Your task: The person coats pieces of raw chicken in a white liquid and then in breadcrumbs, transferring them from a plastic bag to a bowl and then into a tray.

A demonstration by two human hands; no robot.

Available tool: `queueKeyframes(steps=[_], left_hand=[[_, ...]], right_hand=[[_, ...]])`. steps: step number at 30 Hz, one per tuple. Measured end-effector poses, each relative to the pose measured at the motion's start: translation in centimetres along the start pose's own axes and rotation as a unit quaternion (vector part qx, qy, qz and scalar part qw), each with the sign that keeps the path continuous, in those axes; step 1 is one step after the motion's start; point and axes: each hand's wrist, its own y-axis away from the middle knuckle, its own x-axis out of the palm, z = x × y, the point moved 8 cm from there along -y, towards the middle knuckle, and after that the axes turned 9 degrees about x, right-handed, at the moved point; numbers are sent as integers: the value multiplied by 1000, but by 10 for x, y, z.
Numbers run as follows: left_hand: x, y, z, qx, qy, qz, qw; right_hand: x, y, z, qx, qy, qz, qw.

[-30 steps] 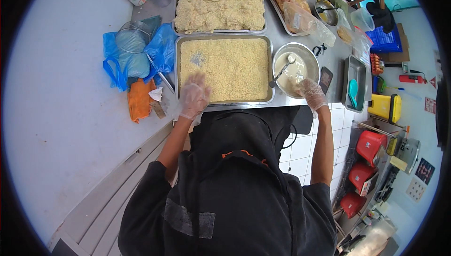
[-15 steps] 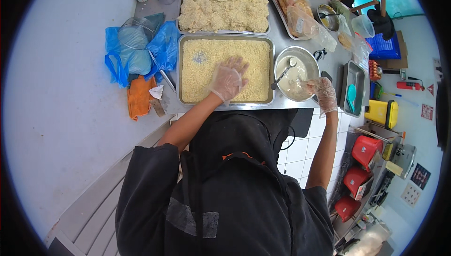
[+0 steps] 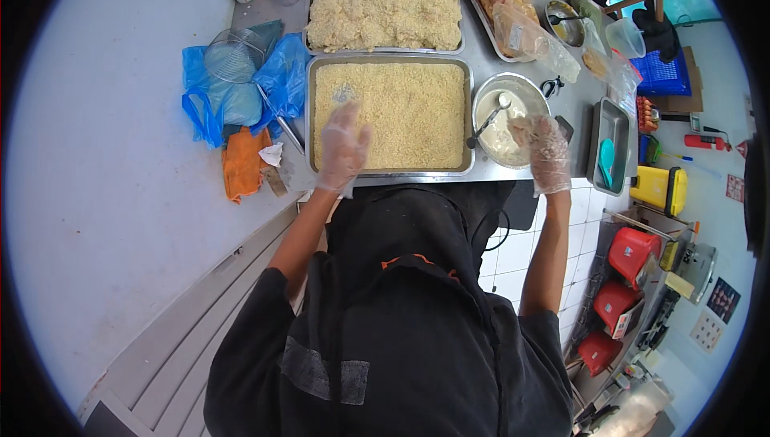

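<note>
Yellow crumbs (image 3: 413,116) fill the near steel tray (image 3: 471,100) on the bench (image 3: 589,80). Over their left side I see the left hand (image 3: 343,150) in clear plastic, its fingers loosely straight and free of any grasp. Just right of the tray sits a bowl (image 3: 513,81) of pale batter (image 3: 499,137) with a spoon (image 3: 504,101) in it; over the bowl's right side, the gloved right hand (image 3: 547,152) bends its fingers, and I cannot tell whether they grasp anything. Crumb-coated pieces (image 3: 385,8) heap the far tray (image 3: 437,51).

the crumbs (image 3: 409,116) look rough, the bowl (image 3: 513,81) smooth metal.
</note>
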Motion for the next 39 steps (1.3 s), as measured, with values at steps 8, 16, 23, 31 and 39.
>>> queueKeyframes(steps=[8,16,23,31,39], left_hand=[[-37,64,42,-256,123,9,959],[-45,88,45,-264,94,-10,960],[-27,58,18,-168,32,123,978],[12,45,22,-327,-45,245,912],[61,48,46,-295,-2,163,941]], right_hand=[[145,-6,65,-143,45,53,987],[153,-32,93,-289,227,75,927],[264,-36,42,-307,99,11,947],[288,-52,23,-287,90,180,937],[263,-59,-3,-260,88,-10,962]])
